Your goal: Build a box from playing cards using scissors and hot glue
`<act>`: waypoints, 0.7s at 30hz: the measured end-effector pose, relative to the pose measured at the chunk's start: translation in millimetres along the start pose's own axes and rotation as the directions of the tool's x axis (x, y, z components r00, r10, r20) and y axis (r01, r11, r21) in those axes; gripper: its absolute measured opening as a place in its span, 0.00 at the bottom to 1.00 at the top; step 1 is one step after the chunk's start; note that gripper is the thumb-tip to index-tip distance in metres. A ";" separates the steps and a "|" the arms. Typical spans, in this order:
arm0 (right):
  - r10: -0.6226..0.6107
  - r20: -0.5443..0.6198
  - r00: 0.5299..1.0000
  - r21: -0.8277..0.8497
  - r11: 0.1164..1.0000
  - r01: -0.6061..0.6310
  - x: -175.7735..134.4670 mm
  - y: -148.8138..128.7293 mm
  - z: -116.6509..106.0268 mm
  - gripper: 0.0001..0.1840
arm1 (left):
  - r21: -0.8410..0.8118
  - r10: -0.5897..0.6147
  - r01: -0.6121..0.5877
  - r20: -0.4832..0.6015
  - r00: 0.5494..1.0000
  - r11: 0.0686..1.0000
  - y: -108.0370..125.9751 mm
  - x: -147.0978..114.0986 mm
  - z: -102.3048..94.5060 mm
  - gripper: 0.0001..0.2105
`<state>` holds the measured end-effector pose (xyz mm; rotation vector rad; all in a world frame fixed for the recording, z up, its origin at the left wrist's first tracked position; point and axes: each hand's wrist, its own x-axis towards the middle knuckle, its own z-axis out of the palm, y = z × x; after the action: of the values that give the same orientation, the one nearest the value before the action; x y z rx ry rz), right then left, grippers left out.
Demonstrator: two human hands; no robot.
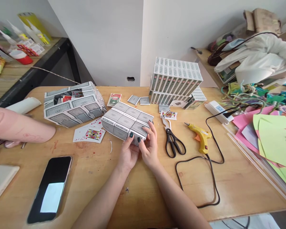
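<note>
Between my two hands is a flat box covered in playing cards, their grey patterned backs facing out. My left hand grips its near edge, thumb on top and fingers underneath. My right hand holds the near right corner, thumb on the edge and fingers along the side. Behind it to the left stands a larger open box made of cards, with red packs and loose cards inside. Face-up playing cards lie between that box and my hands. Black-handled scissors rest to the right of my right hand.
A yellow glue gun lies right of the scissors, its black cord looping across the table. Stacked card packs stand at the back. A phone and a pink cylinder are at left; coloured paper and a power strip at right.
</note>
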<state>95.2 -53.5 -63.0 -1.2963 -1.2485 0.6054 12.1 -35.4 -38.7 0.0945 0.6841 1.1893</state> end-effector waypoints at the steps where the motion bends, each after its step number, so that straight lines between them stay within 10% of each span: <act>1: -0.002 -0.001 1.000 -0.004 1.000 0.002 0.5 -1.2 -0.3 0.21 | 0.002 0.002 -0.002 -0.001 1.000 1.000 -0.1 0.1 -0.3 0.11; 21: 0.036 0.010 0.999 0.080 0.996 -0.036 1.9 0.3 -1.6 0.17 | -0.008 -0.017 0.017 0.005 1.000 1.000 0.2 2.2 -0.2 0.09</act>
<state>97.3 -52.4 -62.4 -1.2531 -1.1978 0.6805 12.3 -33.5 -39.8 0.0851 0.6746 1.1751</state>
